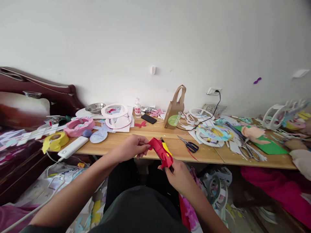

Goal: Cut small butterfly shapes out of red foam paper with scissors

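My left hand (136,148) is closed, with thumb and fingers pinching one end of a folded red strip (159,149) above the table's front edge. My right hand (178,173) is closed around the strip's lower end, where curled red loops show. Directly behind the strip is a yellow-and-black tool (166,149), partly covered; whether my right hand also grips it I cannot tell. Dark-handled scissors (189,145) lie to the right, beside a thin red scrap (192,155). A red bow-shaped piece (140,124) lies farther back.
On the wooden table (116,145) stand a brown bag (174,111) and a bottle (137,108), near a black phone (149,118). White ring frames (116,116) and a white power strip (73,148) are at left. Another person's sleeve (302,161) shows at far right, near silver scissors (250,150).
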Motion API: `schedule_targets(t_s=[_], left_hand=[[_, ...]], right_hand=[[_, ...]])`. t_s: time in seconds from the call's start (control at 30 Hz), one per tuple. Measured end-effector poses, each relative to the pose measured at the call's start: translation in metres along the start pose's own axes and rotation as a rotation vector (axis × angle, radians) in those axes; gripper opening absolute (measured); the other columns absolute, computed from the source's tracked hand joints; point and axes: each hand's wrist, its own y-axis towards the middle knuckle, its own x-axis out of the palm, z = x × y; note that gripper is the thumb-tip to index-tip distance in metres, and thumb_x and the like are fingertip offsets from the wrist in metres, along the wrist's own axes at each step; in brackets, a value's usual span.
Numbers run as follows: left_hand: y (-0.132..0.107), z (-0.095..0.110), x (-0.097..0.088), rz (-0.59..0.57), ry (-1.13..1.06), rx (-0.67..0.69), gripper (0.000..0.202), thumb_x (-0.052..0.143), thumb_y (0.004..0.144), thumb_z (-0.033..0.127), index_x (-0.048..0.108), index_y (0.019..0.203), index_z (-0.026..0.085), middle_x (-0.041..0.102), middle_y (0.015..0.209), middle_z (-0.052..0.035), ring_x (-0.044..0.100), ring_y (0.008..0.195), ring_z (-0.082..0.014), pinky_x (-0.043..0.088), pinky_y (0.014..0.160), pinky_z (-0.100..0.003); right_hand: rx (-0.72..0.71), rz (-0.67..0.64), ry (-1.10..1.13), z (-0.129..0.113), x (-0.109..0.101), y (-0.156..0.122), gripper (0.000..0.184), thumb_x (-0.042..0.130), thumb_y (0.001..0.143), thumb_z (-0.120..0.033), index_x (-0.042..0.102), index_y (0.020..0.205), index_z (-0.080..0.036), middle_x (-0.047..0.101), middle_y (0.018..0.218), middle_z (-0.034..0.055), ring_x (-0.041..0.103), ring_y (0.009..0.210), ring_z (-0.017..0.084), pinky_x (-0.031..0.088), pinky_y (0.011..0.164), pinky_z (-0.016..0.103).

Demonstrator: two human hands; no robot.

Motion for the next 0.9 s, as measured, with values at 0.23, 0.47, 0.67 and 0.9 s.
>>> schedule_targets(t_s=[0.23,0.47,0.67,0.9], left_hand=[[0.001,-0.007,0.004,-0.02,-0.091,0.007,0.034,0.068,0.078,0.049,0.06,0.073,0.017,0.058,0.057,0.0034,0.05,0.049,-0.0088,0.041,0.045,-0.019],[-0.001,-0.026,0.009,-0.114,-0.309,0.011,0.031,0.07,0.081,0.044,0.061,0.075,0.015,0.059,0.062,0.0026,0.049,0.048,-0.0065,0.04,0.046,-0.018],[-0.009,-0.036,0.008,-0.22,-0.365,0.012,0.032,0.07,0.082,0.044,0.062,0.077,0.014,0.066,0.069,-0.0023,0.057,0.054,-0.0093,0.046,0.052,-0.021],[-0.021,-0.031,0.006,-0.254,-0.173,0.002,0.034,0.064,0.087,0.047,0.06,0.074,0.015,0.059,0.059,0.0027,0.051,0.047,-0.0073,0.042,0.046,-0.019]], right_hand=[[-0.027,0.008,0.089,0.001,-0.004,-0.004,0.029,0.05,0.083,-0.009,0.073,0.094,-0.022,0.076,0.093,0.0045,0.07,0.09,0.022,0.048,0.08,0.028],[-0.015,-0.017,0.072,-0.001,-0.003,-0.009,0.011,0.06,0.084,-0.017,0.069,0.089,-0.019,0.073,0.084,0.0043,0.067,0.078,0.02,0.046,0.073,0.027],[-0.035,-0.09,0.073,-0.002,-0.011,-0.015,0.012,0.056,0.084,-0.013,0.064,0.076,-0.018,0.066,0.068,0.0,0.063,0.07,0.016,0.043,0.068,0.022],[-0.087,-0.183,0.073,-0.006,-0.018,-0.02,0.022,0.052,0.079,-0.004,0.068,0.079,-0.019,0.072,0.081,0.0015,0.065,0.077,0.016,0.044,0.073,0.023]])
